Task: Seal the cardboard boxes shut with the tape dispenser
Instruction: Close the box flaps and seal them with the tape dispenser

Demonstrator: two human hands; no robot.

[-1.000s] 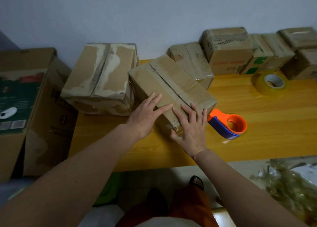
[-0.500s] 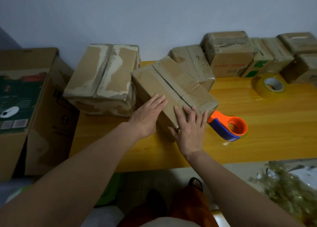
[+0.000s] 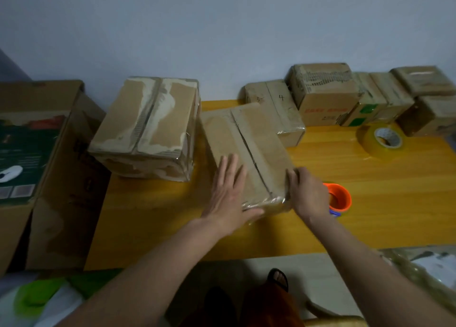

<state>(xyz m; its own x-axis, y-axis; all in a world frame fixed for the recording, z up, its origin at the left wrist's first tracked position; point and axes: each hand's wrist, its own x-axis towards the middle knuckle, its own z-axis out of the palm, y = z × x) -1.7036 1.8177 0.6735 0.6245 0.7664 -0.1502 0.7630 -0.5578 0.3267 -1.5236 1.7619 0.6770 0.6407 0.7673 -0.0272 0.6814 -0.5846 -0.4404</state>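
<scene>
Since a moment ago we turned the cardboard box [image 3: 246, 151] on the desk [image 3: 370, 178]; our left hand [image 3: 228, 198] presses flat, fingers straight, right hand [image 3: 308, 193] grips its corner beside the tape dispenser [image 3: 339, 198].

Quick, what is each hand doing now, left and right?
Left hand: open, flat on the box.
Right hand: fingers curled, gripping the box's right edge.

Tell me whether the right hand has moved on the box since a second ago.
Yes. The right hand has slid from the box's top near the seam to its right edge, closer to the orange tape dispenser, and now partly covers it.
</scene>
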